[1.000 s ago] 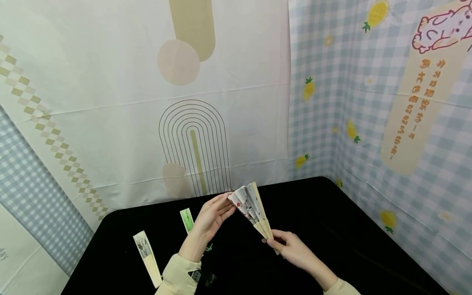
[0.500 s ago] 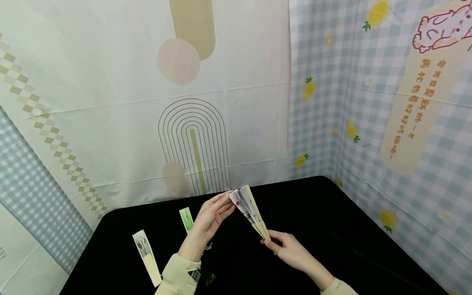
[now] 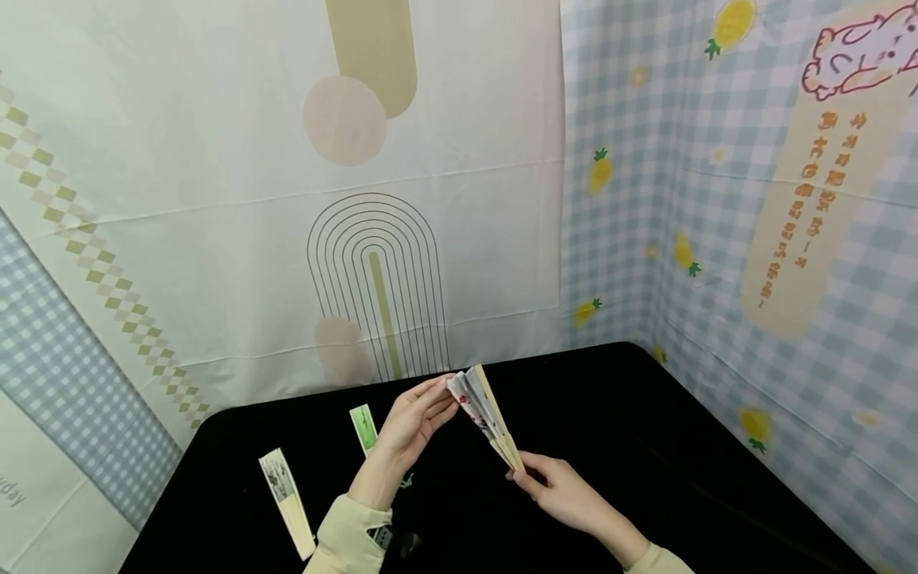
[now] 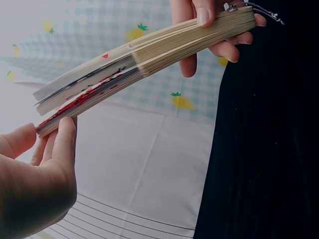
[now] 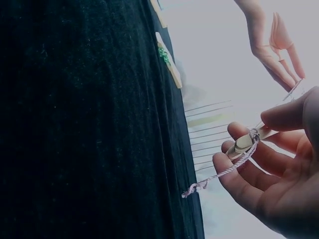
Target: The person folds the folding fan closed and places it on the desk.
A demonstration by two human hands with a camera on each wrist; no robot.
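A paper folding fan (image 3: 486, 416) with red blossoms and bamboo ribs is held above the black table, folded almost flat. My right hand (image 3: 523, 470) pinches its pivot end, where a purple cord (image 5: 219, 174) hangs from the rivet. My left hand (image 3: 448, 395) has straight fingers (image 4: 65, 139) that touch the paper tip of the fan (image 4: 134, 59). In the left wrist view the leaves lie nearly stacked, with a thin gap left at the tip.
Two closed fans lie on the black tablecloth (image 3: 645, 414) to the left: a green one (image 3: 363, 426) and a white one with ink print (image 3: 287, 502). Printed cloth backdrops stand at the table's far and right edges.
The fan has folded narrower, its leaves gathering toward the right guard. My left fingers followed the paper tip a little to the right. My right hand stayed at the pivot.
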